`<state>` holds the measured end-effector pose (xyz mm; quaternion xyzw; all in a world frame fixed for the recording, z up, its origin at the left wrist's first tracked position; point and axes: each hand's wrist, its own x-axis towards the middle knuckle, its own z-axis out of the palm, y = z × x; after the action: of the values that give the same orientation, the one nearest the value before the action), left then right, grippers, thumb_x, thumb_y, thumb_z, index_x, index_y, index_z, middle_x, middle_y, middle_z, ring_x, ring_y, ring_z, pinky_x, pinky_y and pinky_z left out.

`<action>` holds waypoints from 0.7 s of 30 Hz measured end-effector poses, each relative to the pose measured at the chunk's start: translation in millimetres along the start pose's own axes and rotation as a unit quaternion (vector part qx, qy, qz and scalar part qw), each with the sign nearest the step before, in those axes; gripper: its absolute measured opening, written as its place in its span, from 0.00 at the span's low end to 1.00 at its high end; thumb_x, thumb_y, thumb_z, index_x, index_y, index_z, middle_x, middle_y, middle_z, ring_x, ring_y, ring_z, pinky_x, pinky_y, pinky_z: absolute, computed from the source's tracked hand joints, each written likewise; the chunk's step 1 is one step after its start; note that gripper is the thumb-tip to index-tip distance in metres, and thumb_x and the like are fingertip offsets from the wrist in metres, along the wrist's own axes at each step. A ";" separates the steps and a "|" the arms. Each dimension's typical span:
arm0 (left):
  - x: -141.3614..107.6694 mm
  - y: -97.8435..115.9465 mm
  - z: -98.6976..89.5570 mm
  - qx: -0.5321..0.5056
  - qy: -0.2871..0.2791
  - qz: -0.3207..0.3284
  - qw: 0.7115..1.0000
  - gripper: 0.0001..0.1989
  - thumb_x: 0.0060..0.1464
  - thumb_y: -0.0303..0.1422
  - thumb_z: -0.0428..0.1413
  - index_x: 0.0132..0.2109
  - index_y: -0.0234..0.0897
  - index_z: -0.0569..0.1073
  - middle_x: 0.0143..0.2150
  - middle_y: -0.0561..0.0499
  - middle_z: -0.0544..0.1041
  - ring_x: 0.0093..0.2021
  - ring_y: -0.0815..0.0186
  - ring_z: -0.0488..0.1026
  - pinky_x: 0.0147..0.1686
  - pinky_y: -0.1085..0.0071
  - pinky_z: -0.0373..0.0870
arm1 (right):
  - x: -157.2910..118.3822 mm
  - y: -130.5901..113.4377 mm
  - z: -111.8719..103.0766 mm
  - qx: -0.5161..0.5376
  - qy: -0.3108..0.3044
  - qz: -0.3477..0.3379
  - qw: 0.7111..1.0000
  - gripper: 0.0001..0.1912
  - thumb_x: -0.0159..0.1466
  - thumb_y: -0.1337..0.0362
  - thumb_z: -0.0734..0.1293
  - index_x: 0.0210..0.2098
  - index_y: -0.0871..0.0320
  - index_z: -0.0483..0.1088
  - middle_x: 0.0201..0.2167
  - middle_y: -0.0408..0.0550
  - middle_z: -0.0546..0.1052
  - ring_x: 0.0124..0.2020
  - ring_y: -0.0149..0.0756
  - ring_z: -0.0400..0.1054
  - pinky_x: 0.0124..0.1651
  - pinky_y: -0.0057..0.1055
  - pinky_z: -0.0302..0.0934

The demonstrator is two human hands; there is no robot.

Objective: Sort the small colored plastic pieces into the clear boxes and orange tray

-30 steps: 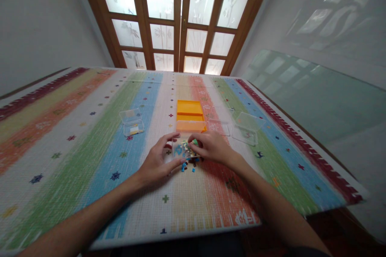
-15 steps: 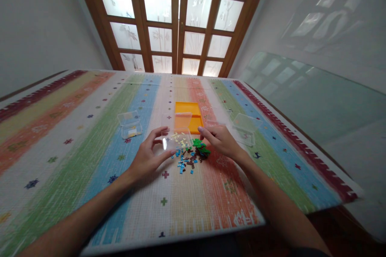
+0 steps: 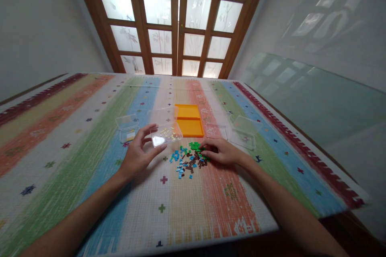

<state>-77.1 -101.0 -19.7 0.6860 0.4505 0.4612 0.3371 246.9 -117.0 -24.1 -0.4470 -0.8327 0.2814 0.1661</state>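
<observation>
My left hand (image 3: 139, 152) grips the left end of a clear plastic box (image 3: 173, 141), fingers behind and thumb in front, holding it above the table with its lid raised. Small pale yellow pieces (image 3: 165, 131) lie inside. Right of and below the box, a loose pile of small building bricks is spread on the cloth: blue bricks (image 3: 180, 170), brown bricks (image 3: 189, 168) and green bricks (image 3: 194, 145). My right hand (image 3: 221, 151) rests at the pile's right edge, fingers curled down by the green and brown bricks. What its fingertips hold, if anything, is hidden.
Behind the pile lies an open orange tray (image 3: 189, 128). Open clear boxes stand to both sides: a left box (image 3: 128, 122) with a few pieces in it, a middle-right box (image 3: 216, 130) and a far-right box (image 3: 244, 138). A striped tablecloth (image 3: 144, 217) covers the table.
My left hand has shifted left with the clear box, away from above the pile. My right hand has come down to the bricks, and the green and brown ones look more spread out.
</observation>
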 end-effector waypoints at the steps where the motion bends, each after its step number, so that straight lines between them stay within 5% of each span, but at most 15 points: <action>1: 0.5 -0.9 -0.6 0.002 0.002 -0.002 1.000 0.31 0.53 0.42 0.66 0.61 0.43 0.68 0.62 0.40 0.74 0.62 0.51 0.72 0.57 0.52 0.73 | -1.2 -1.1 1.0 0.003 0.006 -0.008 1.000 0.12 0.68 0.63 0.65 0.48 0.59 0.76 0.35 0.48 0.80 0.32 0.33 0.70 0.39 0.31 0.63; 7: 2.8 -5.8 -3.4 0.015 0.005 -0.012 1.000 0.32 0.53 0.43 0.66 0.62 0.43 0.67 0.62 0.40 0.74 0.64 0.51 0.71 0.58 0.51 0.72 | -5.8 -12.5 3.6 -0.039 -0.001 -0.045 0.998 0.19 0.65 0.68 0.64 0.53 0.56 0.78 0.46 0.52 0.83 0.41 0.38 0.76 0.49 0.37 0.67; 14: 2.5 -6.4 -3.5 0.018 0.000 -0.011 1.000 0.32 0.53 0.44 0.66 0.61 0.42 0.67 0.62 0.40 0.74 0.63 0.50 0.71 0.58 0.51 0.73 | -9.1 -17.2 -4.3 -0.058 -0.026 -0.019 0.998 0.21 0.58 0.69 0.66 0.49 0.57 0.81 0.32 0.47 0.82 0.28 0.32 0.70 0.34 0.28 0.61; 21: 2.4 -7.0 -2.1 0.017 0.002 -0.012 1.000 0.32 0.52 0.44 0.66 0.61 0.42 0.67 0.62 0.40 0.74 0.63 0.50 0.72 0.57 0.51 0.74 | -11.6 -13.7 -4.8 -0.052 -0.028 -0.045 0.997 0.23 0.56 0.69 0.65 0.50 0.59 0.80 0.31 0.47 0.81 0.28 0.32 0.67 0.34 0.28 0.60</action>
<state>-80.8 -96.1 -24.3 0.6856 0.4669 0.4507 0.3300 246.8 -131.3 -12.3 -0.4092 -0.8697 0.2429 0.1313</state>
